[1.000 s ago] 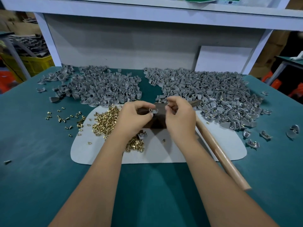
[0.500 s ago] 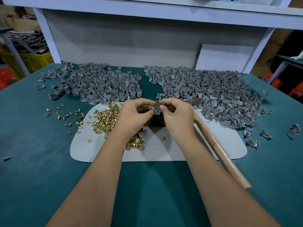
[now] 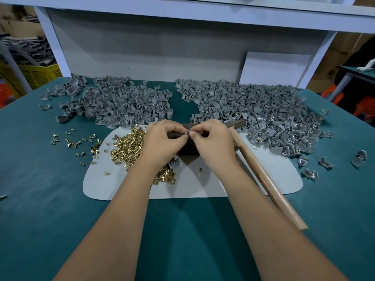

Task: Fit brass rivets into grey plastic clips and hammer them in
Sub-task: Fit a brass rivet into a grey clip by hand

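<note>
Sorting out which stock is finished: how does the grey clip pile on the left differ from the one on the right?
The left clip pile shows only grey plastic; the right clip pile has brass glinting in many clips. The left pile is smaller, the right pile spreads wider. The left pile stops behind the white mat, while the right pile spills onto it. Both lie on the green table.
</note>
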